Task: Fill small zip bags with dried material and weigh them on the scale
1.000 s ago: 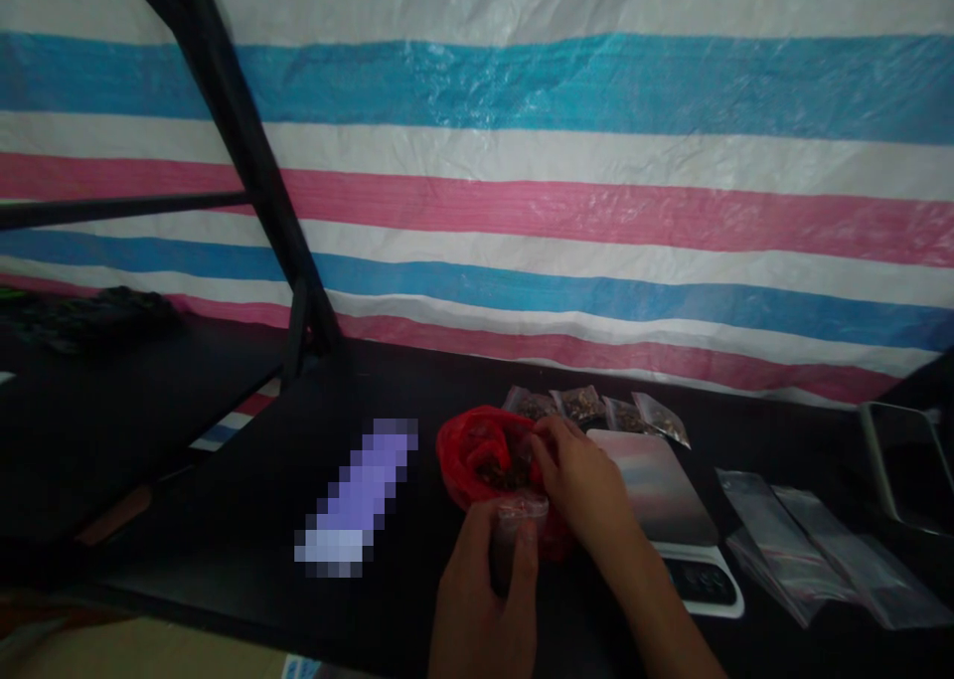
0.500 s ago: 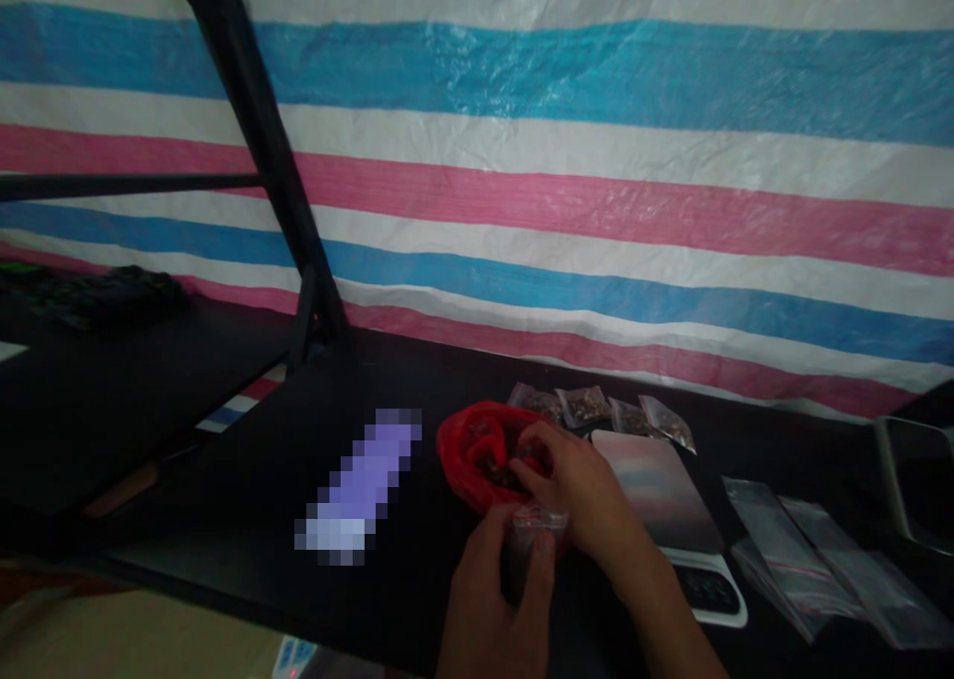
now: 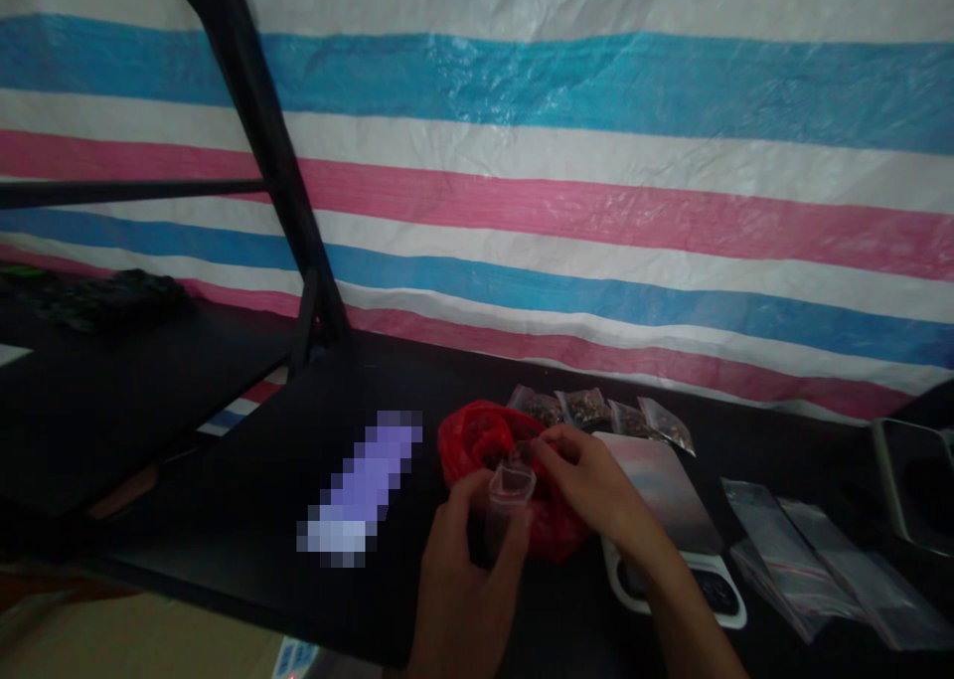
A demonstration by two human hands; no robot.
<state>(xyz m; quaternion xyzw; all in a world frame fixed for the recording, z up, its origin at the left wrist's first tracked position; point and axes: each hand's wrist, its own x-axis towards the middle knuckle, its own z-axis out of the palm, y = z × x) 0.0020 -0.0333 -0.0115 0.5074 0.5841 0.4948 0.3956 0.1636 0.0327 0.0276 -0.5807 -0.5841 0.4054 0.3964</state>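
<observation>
My left hand (image 3: 466, 570) is closed on a small clear zip bag (image 3: 512, 487), held upright with its mouth spread between thumb and fingers. Just behind that mouth, my right hand (image 3: 588, 475) has its fingertips pinched together. What lies between them is too dark and small to make out. Beneath and behind both hands sits a red plastic bag (image 3: 463, 438), rolled open, with dark brown bits partly visible inside. A white kitchen scale (image 3: 660, 485) with a metal plate stands right beside it, its display partly covered by my right forearm.
Several filled zip bags (image 3: 585, 407) lie in a row behind the scale. Flat zip bags (image 3: 812, 565) are spread to its right, near a dark framed object (image 3: 916, 480). A blurred-out purple item (image 3: 365, 485) lies left. A black metal post (image 3: 272, 152) rises at the table's back.
My right hand has come out of the red bag to the zip bag's mouth. My left hand has shifted slightly left and up, and the zip bag's mouth is now spread wide.
</observation>
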